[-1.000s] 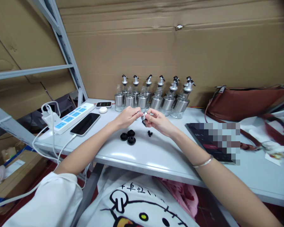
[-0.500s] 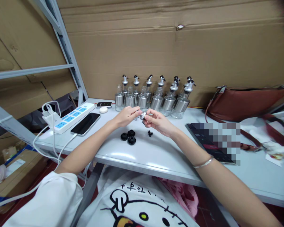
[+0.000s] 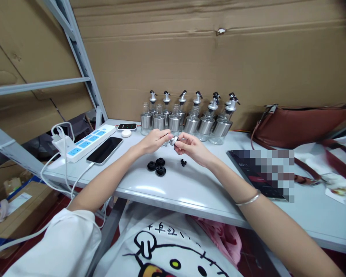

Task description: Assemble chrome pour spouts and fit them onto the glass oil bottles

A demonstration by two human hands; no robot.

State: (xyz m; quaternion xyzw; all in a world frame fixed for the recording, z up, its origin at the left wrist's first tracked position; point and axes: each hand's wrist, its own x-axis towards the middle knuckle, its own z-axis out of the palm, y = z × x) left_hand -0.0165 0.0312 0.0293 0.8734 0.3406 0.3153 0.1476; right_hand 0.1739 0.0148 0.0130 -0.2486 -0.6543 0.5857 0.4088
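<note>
Between my two hands is a small silver pourer top [image 3: 173, 141], like those on the bottles behind it. My left hand [image 3: 157, 141] pinches its left end with thumb and fingers. From the other side, my right hand [image 3: 192, 147] grips it with closed fingertips, which hide part of it. Below the hands, black ribbed stoppers [image 3: 160, 171] lie in a small group on the table [image 3: 173, 192]. A little pile of tiny black caps [image 3: 183, 162] sits to their right. Several glass bottles with steel sleeves [image 3: 192, 125] stand behind my hands, some fitted with pourers [image 3: 197, 97].
At the left are a white power strip [image 3: 90, 143], a phone [image 3: 105, 150] on a cable, a white round object [image 3: 126, 133] and a small black device [image 3: 127, 127]. To the right lie a dark tablet [image 3: 256, 175] and a brown bag [image 3: 302, 125]. Cardboard [image 3: 173, 50] closes off the back.
Both hands stay at the same spot, holding the pourer top, with only slight finger movement. The view has shifted very slightly; everything on the table stays in place.
</note>
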